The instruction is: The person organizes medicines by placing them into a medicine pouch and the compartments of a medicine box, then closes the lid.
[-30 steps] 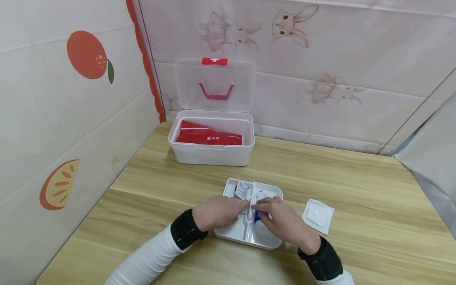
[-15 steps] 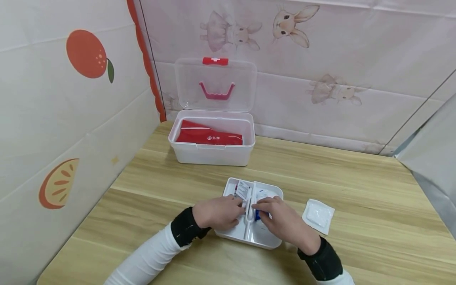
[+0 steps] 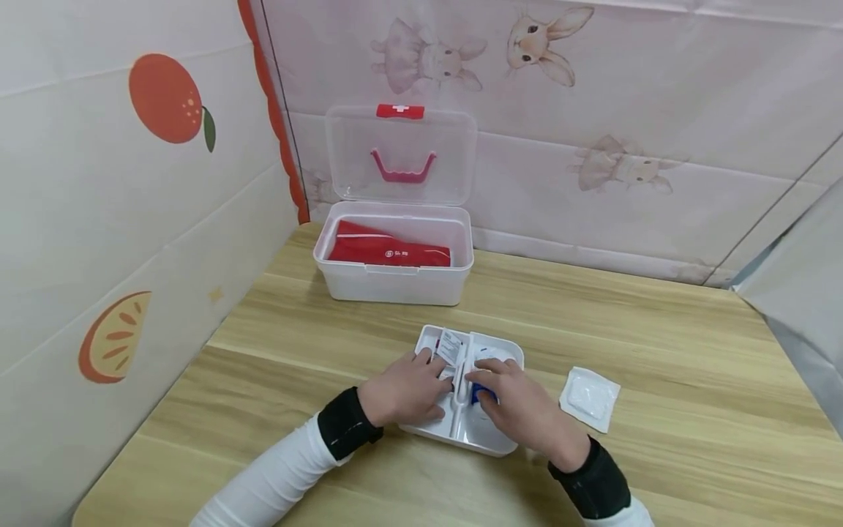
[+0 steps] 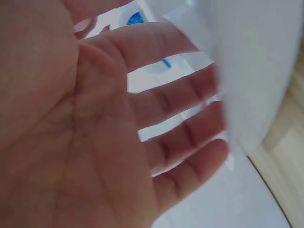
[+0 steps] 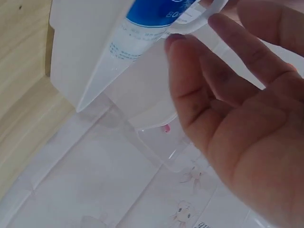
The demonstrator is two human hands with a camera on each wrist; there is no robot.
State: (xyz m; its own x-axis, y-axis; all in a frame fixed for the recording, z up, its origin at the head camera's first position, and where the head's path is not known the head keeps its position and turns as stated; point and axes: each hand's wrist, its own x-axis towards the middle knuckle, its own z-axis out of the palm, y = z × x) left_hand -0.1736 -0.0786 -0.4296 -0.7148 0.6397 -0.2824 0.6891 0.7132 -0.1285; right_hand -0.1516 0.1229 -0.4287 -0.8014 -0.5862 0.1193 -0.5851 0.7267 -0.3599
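A white two-compartment tray (image 3: pixel 484 438) with a raised middle handle (image 3: pixel 463 388) lies on the table. My left hand (image 3: pixel 410 388) reaches over its left compartment; in the left wrist view the fingers (image 4: pixel 171 99) are spread, slightly bent, and hold nothing. Beside those fingertips leans a small white printed packet (image 3: pixel 449 347). My right hand (image 3: pixel 523 406) is above the right compartment, fingertips right at the handle, fingers loosely bent and holding nothing. Under it shows a blue-and-white printed package (image 5: pixel 154 14), partly hidden by the hand in the head view.
Behind the tray stands a translucent box (image 3: pixel 395 285) with its lid (image 3: pixel 405 132) raised, holding a red folded pouch (image 3: pixel 395 252). A white square packet (image 3: pixel 589 399) lies right of the tray. Printed cloth walls (image 3: pixel 639 227) border the table at the back and left.
My left fingers have spread apart over the left compartment, having been bunched near the handle. My right hand stays in nearly the same place at the handle.
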